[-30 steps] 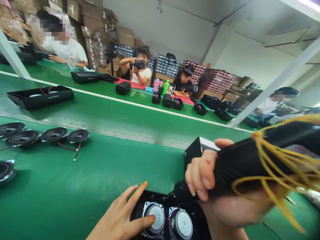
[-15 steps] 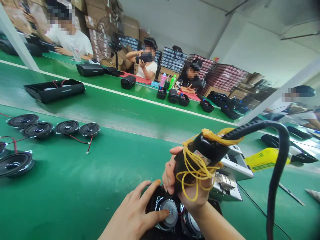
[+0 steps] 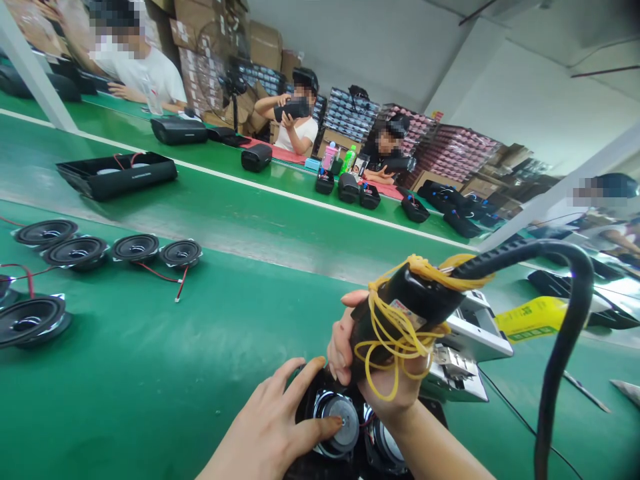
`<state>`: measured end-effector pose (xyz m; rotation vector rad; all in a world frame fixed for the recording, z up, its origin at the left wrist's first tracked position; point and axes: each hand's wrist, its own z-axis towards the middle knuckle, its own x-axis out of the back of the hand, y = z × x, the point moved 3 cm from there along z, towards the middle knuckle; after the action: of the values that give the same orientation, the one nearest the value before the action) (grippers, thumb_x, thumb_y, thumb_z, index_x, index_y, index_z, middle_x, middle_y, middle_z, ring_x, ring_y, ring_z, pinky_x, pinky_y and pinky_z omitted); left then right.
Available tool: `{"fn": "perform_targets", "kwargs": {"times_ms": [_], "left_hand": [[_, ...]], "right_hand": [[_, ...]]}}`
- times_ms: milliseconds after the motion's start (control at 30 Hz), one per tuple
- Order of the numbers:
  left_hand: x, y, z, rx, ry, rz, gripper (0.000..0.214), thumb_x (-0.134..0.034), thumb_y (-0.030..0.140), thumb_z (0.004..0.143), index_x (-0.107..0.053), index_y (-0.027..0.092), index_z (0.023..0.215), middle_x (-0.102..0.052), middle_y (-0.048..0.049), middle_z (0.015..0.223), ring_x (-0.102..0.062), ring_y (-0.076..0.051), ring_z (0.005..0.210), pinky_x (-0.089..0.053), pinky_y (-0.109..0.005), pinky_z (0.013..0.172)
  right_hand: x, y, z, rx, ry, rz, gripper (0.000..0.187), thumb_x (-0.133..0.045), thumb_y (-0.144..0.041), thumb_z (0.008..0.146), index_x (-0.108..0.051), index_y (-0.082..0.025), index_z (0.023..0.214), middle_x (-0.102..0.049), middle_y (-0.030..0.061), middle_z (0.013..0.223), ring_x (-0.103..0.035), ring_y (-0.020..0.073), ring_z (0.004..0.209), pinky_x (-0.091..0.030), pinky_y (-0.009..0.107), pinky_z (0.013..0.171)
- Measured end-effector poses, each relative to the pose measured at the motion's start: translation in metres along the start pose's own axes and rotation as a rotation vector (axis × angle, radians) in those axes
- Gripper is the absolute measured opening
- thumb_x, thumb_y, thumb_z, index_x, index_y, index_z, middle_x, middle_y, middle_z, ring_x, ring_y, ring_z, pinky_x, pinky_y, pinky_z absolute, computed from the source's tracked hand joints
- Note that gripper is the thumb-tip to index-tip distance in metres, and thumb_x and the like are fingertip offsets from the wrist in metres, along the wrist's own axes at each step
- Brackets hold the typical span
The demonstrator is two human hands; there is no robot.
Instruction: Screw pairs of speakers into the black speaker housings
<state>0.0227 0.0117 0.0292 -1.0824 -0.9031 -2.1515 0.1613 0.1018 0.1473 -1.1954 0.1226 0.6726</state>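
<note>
My right hand (image 3: 383,360) is wrapped round a black corded electric screwdriver (image 3: 425,293). Loops of yellow rubber band or cord hang around its upper end. Beneath it lies a black speaker housing (image 3: 310,393), with two round drivers showing their silver magnets. The tool's tip is hidden behind my right hand and wrist. My left hand (image 3: 270,420) rests flat over the housing's left side, fingers stretched and spread. Its thumb touches the magnet of the left driver (image 3: 345,437), and the index fingertip lies near the far rim. The right driver (image 3: 385,447) is partly covered by my right forearm.
Several loose drivers with red wires (image 3: 77,253) lie at left. An open black housing (image 3: 120,177) stands beyond them. Right of my hand are a white metal device (image 3: 465,373), a yellow packet (image 3: 533,319) and the thick black cable (image 3: 555,373). Co-workers sit across the bench.
Both hands, the screwdriver and the housing sit almost as before, with the view shifted slightly. My left thumb stays on the driver.
</note>
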Motion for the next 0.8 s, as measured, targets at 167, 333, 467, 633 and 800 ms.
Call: {"fn": "perform_targets", "kwargs": {"times_ms": [167,333,467,633,800], "left_hand": [[0.003,0.002,0.002,-0.006,0.009,-0.002,0.075,-0.094,0.02,0.086,-0.067,0.059,0.144,-0.032,-0.0035,0.182,-0.05,-0.035,0.156,-0.064,-0.047,0.108],[0.01,0.003,0.005,-0.003,-0.033,-0.056,0.078,-0.101,0.045,0.078,-0.066,0.055,0.147,-0.033,-0.0068,0.18,-0.05,-0.041,0.153,-0.063,-0.054,0.107],[0.013,0.0,0.005,-0.002,-0.075,-0.082,0.077,-0.094,0.062,0.08,-0.065,0.051,0.15,-0.037,-0.0076,0.178,-0.049,-0.044,0.154,-0.06,-0.057,0.111],[0.014,-0.002,0.004,-0.037,-0.027,-0.044,0.06,-0.084,0.053,0.092,-0.067,0.047,0.149,-0.043,-0.0071,0.175,-0.049,-0.039,0.155,-0.057,-0.052,0.116],[0.007,-0.007,0.004,-0.062,0.035,0.054,0.061,-0.079,0.024,0.1,-0.064,0.058,0.148,-0.044,-0.0039,0.174,-0.052,-0.034,0.153,-0.058,-0.05,0.114]], "right_hand": [[-0.003,-0.006,0.003,-0.111,-0.034,0.008,0.065,-0.076,-0.085,0.085,-0.077,-0.028,0.116,-0.062,-0.004,0.063,-0.046,0.0108,0.039,-0.042,0.023,0.04],[0.001,0.0,0.001,-0.196,-0.075,0.03,0.07,-0.078,-0.088,0.082,-0.073,-0.026,0.114,-0.063,-0.0028,0.065,-0.048,0.0114,0.042,-0.041,0.024,0.042],[0.006,0.008,-0.003,-0.193,-0.053,0.012,0.075,-0.071,-0.095,0.082,-0.068,-0.025,0.111,-0.057,-0.0041,0.063,-0.042,0.011,0.041,-0.036,0.024,0.039],[0.004,0.013,-0.006,-0.188,-0.009,-0.001,0.08,-0.07,-0.099,0.077,-0.064,-0.025,0.105,-0.052,-0.0058,0.059,-0.036,0.01,0.038,-0.032,0.023,0.037],[0.005,0.017,-0.007,-0.226,0.014,0.003,0.084,-0.067,-0.104,0.073,-0.061,-0.025,0.103,-0.049,-0.0064,0.054,-0.036,0.0112,0.038,-0.03,0.023,0.035]]}}
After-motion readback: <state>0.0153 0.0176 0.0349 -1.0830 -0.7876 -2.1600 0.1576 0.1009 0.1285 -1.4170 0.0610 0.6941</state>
